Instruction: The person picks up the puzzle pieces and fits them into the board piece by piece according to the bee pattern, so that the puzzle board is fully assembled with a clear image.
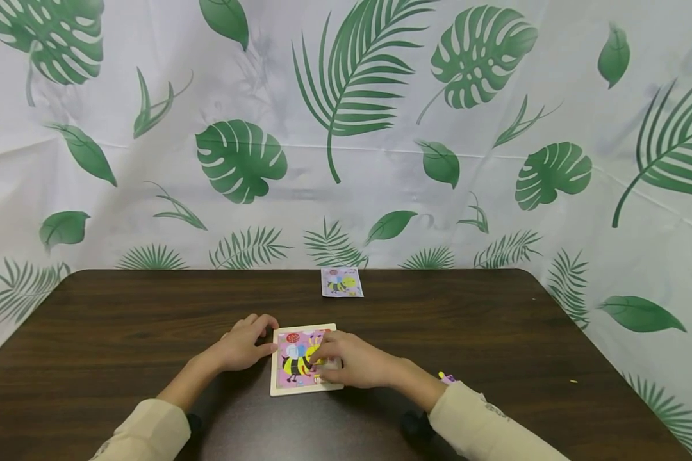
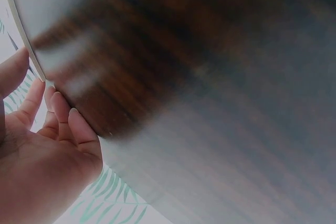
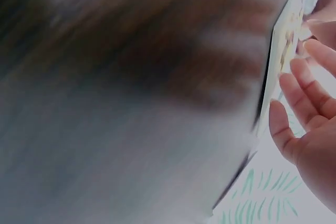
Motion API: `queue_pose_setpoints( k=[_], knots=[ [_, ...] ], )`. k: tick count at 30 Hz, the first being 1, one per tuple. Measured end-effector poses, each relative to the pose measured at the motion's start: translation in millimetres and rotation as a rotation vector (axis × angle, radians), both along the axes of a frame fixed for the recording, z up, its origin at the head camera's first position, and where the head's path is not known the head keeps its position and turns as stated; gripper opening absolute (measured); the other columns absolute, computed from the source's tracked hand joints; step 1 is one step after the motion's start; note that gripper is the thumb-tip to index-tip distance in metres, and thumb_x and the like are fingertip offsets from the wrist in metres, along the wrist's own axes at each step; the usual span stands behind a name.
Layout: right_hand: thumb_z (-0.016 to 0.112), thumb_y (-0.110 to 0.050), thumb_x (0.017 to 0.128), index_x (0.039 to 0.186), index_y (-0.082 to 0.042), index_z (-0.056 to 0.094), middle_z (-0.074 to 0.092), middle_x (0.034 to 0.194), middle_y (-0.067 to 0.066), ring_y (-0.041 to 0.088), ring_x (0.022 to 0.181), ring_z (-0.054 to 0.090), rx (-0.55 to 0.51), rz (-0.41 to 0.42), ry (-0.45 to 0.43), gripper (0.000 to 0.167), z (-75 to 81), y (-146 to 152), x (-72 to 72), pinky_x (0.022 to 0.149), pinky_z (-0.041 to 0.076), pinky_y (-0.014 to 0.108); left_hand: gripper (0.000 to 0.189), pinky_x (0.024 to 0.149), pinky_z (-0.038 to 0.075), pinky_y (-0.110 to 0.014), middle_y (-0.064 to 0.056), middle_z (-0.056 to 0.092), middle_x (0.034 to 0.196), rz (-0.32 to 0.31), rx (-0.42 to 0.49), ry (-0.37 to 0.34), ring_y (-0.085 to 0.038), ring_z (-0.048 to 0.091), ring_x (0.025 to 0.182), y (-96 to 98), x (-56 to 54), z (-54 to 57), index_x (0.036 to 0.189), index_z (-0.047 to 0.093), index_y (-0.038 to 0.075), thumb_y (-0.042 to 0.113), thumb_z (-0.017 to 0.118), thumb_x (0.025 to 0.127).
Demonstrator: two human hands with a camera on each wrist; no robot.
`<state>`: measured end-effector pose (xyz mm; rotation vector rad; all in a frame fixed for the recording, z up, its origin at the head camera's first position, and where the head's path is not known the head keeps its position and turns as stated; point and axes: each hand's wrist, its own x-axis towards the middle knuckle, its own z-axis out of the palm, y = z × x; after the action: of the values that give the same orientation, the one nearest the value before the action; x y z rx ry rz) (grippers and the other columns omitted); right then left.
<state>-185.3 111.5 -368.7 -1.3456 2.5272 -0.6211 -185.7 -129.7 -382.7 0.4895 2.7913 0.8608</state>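
A square wooden picture puzzle [image 1: 293,379] with a pale frame and a yellow-and-black bee on pink lies on the dark table. My left hand [image 1: 243,342] touches its left edge, thumb low and fingers at the upper corner; in the left wrist view the left hand [image 2: 50,166] has fairly straight fingers against the edge. Over the puzzle's right part reaches my right hand [image 1: 364,362], fingertips on the bee picture. That right hand [image 3: 315,114] shows loosely bent fingers at the puzzle's edge [image 3: 273,72] in the right wrist view. The surface beneath its fingers is hidden.
A printed bee picture card [image 1: 343,282] lies at the table's back edge. A small purple and yellow piece [image 1: 446,378] shows partly behind the right sleeve. Farther right is a tiny yellow bit [image 1: 573,381]. A leaf-patterned cloth [image 1: 380,192] hangs behind the table.
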Motion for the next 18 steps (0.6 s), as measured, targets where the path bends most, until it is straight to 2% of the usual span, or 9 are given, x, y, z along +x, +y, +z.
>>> queue_pose_setpoints(
  k=[3, 8, 18],
  knots=[
    [0.064, -0.009, 0.084, 0.103, -0.005, 0.066, 0.055, 0.093, 0.003, 0.013, 0.081, 0.050, -0.039, -0.001, -0.041, 0.019, 1.1, 8.8, -1.9, 0.073, 0.042, 0.021, 0.030, 0.070, 0.034, -0.045, -0.005, 0.045, 0.095, 0.002, -0.004, 0.000, -0.026, 0.043, 0.089, 0.3, -0.1, -0.2, 0.111, 0.049, 0.011, 0.022, 0.063, 0.086],
    [0.066, -0.011, 0.084, 0.104, -0.005, 0.065, 0.056, 0.094, 0.001, 0.013, 0.082, 0.051, -0.049, -0.044, -0.086, 0.021, 4.6, 29.0, -4.3, 0.074, 0.044, 0.024, 0.030, 0.070, 0.035, -0.046, -0.006, 0.045, 0.095, 0.005, -0.004, 0.002, -0.026, 0.043, 0.089, 1.0, 0.0, -0.3, 0.111, 0.050, 0.011, 0.022, 0.064, 0.086],
    [0.067, -0.020, 0.084, 0.102, -0.008, 0.065, 0.058, 0.097, 0.000, 0.017, 0.086, 0.054, -0.046, -0.104, -0.112, 0.021, 13.7, 88.6, -6.6, 0.074, 0.047, 0.029, 0.031, 0.071, 0.035, -0.047, -0.006, 0.046, 0.095, 0.005, -0.002, 0.002, -0.026, 0.043, 0.089, 0.8, 0.9, -0.5, 0.111, 0.050, 0.011, 0.022, 0.064, 0.086]
  ],
)
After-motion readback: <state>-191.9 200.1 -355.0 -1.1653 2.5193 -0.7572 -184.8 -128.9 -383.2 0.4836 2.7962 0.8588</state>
